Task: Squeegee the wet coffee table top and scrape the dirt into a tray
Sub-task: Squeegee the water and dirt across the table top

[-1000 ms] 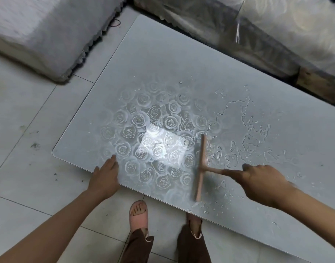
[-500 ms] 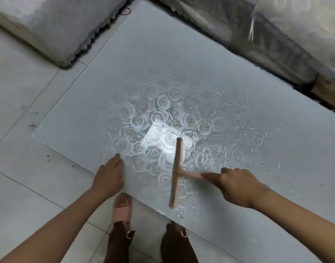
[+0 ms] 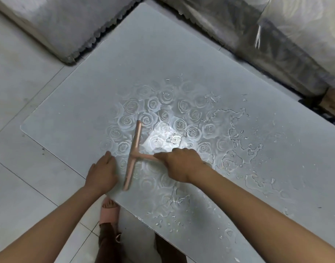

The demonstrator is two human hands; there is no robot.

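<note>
Head view shows the right hand (image 3: 180, 164) gripping the pink squeegee (image 3: 133, 158) handle on the wet table (image 3: 181, 54), left hand (image 3: 103, 172) resting flat, fingers relaxed, beside the blade.

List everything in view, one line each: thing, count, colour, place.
coffee table top: 1, grey with rose pattern, centre.
water: puddles and drops, clear, on the top's right half.
squeegee: 1, pink, on the top near its front edge.
cushioned seat: 1, grey, upper left.
covered furniture: 1, pale sheer cover, upper right.
floor tiles: many, pale grey, left side.
slipper: 1 visible, pink, on floor by front edge.
left hand: 1, flat on the top's front edge.
right hand: 1, grips the squeegee's handle.
</note>
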